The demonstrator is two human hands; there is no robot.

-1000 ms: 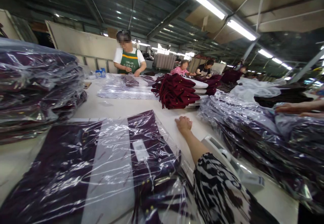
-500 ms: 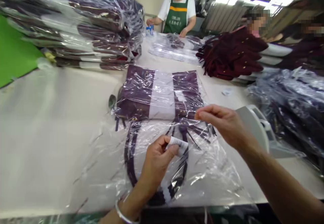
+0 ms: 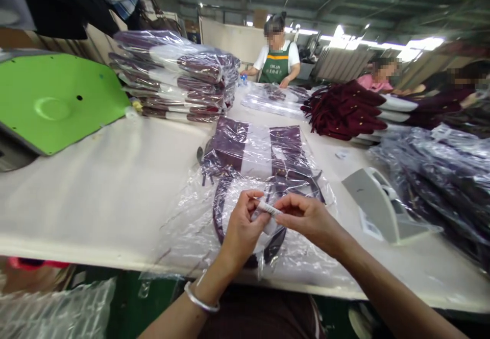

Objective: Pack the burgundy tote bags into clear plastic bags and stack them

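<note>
My left hand (image 3: 247,221) pinches a small white barcode label (image 3: 268,209) between thumb and fingers. Its far end meets the closed fingertips of my right hand (image 3: 302,215), so both hands hold the label. Beneath them lies a dark purple handbag (image 3: 225,137) in a clear plastic bag (image 3: 184,226). A white paper band (image 3: 257,150) runs across the handbag's middle. The handbag's dark handles (image 3: 219,206) stretch toward me under the plastic, partly hidden by my hands.
Wrapped handbags (image 3: 172,81) are stacked at the back left, beside a green panel (image 3: 57,101). Maroon bags (image 3: 344,109) and more plastic-wrapped ones (image 3: 440,175) lie on the right, near a grey label dispenser-like device (image 3: 377,201). A person in a green apron (image 3: 276,68) works across the table.
My right hand has moved left and down from above the bag to the label in my left hand. The head view has tilted up, showing more of the room.
</note>
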